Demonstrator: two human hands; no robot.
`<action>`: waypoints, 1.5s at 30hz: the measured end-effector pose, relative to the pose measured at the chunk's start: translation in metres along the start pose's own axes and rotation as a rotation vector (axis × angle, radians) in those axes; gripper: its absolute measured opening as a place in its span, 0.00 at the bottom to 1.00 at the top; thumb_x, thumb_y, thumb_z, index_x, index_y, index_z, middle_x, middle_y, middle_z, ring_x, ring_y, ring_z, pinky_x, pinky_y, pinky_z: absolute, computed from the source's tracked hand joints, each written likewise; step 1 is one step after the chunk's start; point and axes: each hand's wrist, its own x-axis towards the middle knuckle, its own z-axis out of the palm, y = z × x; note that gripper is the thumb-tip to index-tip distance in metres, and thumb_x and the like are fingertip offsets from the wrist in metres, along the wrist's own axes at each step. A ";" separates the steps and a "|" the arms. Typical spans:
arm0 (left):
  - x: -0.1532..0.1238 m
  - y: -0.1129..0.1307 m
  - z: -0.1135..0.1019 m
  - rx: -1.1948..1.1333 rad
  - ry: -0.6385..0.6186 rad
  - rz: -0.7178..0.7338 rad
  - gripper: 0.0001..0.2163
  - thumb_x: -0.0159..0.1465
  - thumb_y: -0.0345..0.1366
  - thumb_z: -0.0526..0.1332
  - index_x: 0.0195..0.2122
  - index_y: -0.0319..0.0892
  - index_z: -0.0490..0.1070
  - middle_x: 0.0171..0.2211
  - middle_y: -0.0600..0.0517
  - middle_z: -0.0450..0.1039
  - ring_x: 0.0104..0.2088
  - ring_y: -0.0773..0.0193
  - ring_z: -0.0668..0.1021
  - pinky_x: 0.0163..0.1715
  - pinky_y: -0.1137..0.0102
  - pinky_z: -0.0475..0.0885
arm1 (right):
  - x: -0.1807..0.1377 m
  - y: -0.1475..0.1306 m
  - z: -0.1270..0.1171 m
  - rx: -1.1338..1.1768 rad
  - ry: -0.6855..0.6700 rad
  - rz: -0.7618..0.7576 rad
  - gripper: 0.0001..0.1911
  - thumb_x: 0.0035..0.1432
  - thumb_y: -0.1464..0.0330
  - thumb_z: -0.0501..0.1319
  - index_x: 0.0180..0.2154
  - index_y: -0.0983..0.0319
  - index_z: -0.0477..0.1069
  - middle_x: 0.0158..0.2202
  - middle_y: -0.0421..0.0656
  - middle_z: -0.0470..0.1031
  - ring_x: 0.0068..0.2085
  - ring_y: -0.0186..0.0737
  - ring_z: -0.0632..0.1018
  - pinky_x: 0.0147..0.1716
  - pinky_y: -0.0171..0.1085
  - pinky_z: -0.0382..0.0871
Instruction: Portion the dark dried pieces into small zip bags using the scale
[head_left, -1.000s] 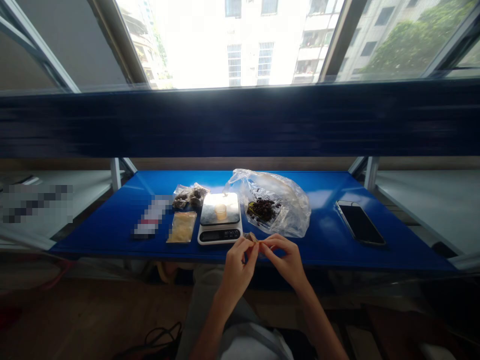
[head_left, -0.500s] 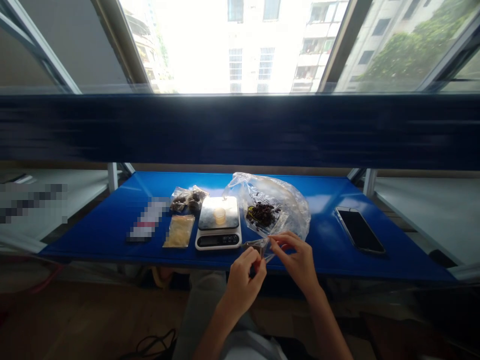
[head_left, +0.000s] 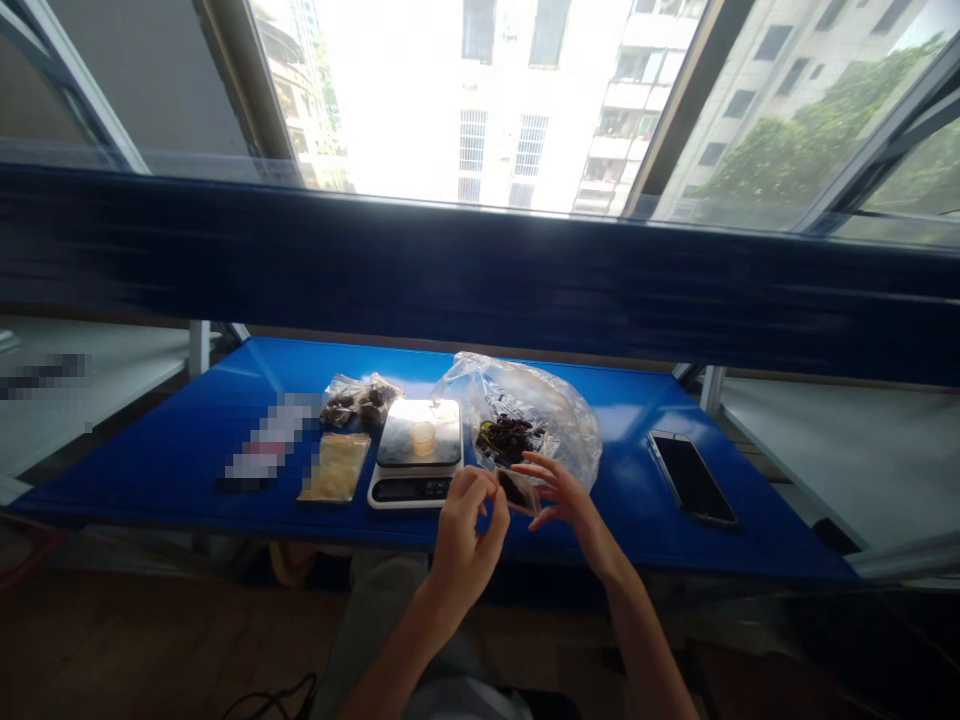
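My left hand (head_left: 469, 530) pinches one end of a small clear plastic bag (head_left: 519, 493) with dark contents, held above the table's front part. At the bag's other end is my right hand (head_left: 570, 505), fingers spread; whether a fingertip touches the bag I cannot make out. Just beyond lies a large clear plastic bag (head_left: 577, 420), opened out, with a heap of dark dried pieces (head_left: 511, 437) in it. Left of it is a white kitchen scale (head_left: 381, 490), a small pale cup (head_left: 422, 438) on its metal plate. My left hand partly covers the scale's front right corner.
Left of the scale lies a flat bag of pale yellow material (head_left: 334, 468). Behind that are small bags with dark contents (head_left: 364, 400). A blurred-out item (head_left: 271, 440) lies farther left. A phone (head_left: 691, 477) rests at the right on the blue table (head_left: 630, 530).
The small bag has risen and tilted between my hands. My right hand's fingers have gone from a pinch at the bag to spread apart. The view has shifted and tilted slightly.
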 end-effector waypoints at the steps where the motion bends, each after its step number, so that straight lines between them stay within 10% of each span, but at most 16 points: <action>1: 0.005 0.002 0.002 -0.018 0.029 0.032 0.10 0.65 0.27 0.52 0.26 0.43 0.61 0.30 0.53 0.66 0.31 0.67 0.71 0.31 0.74 0.68 | 0.007 -0.003 -0.001 0.066 -0.057 0.061 0.36 0.56 0.41 0.49 0.56 0.56 0.66 0.51 0.51 0.75 0.44 0.52 0.79 0.26 0.40 0.75; 5: 0.029 0.002 0.014 0.004 0.037 0.191 0.07 0.66 0.28 0.53 0.32 0.43 0.65 0.40 0.49 0.70 0.45 0.63 0.74 0.44 0.69 0.70 | 0.049 -0.026 -0.006 0.123 -0.099 0.114 0.41 0.54 0.37 0.44 0.51 0.59 0.74 0.38 0.50 0.80 0.32 0.48 0.81 0.24 0.41 0.74; 8: 0.040 -0.015 0.027 0.060 0.007 0.217 0.06 0.66 0.31 0.54 0.33 0.43 0.67 0.43 0.47 0.71 0.50 0.59 0.72 0.49 0.64 0.68 | 0.087 -0.042 -0.012 0.048 0.110 -0.160 0.23 0.50 0.51 0.65 0.43 0.58 0.77 0.35 0.44 0.80 0.31 0.39 0.80 0.26 0.34 0.72; 15: 0.054 -0.053 0.056 -0.085 0.140 -0.213 0.14 0.68 0.37 0.50 0.54 0.44 0.62 0.50 0.44 0.70 0.51 0.58 0.73 0.47 0.61 0.70 | 0.142 -0.034 -0.025 0.053 0.286 -0.419 0.22 0.40 0.55 0.71 0.38 0.58 0.74 0.34 0.41 0.80 0.37 0.41 0.79 0.37 0.40 0.72; 23: 0.106 -0.062 0.080 -0.279 0.306 -0.251 0.11 0.64 0.42 0.57 0.37 0.41 0.74 0.34 0.47 0.77 0.35 0.61 0.78 0.38 0.67 0.72 | 0.138 -0.014 -0.026 0.040 0.350 -0.421 0.21 0.37 0.59 0.73 0.35 0.60 0.76 0.31 0.42 0.81 0.34 0.43 0.80 0.39 0.42 0.72; 45: 0.091 -0.054 0.077 -0.258 0.490 -0.198 0.12 0.66 0.43 0.55 0.35 0.41 0.74 0.36 0.49 0.73 0.38 0.64 0.76 0.37 0.71 0.72 | 0.129 -0.011 -0.025 -0.131 0.327 -0.359 0.18 0.48 0.52 0.66 0.26 0.61 0.75 0.23 0.40 0.75 0.24 0.36 0.73 0.21 0.34 0.66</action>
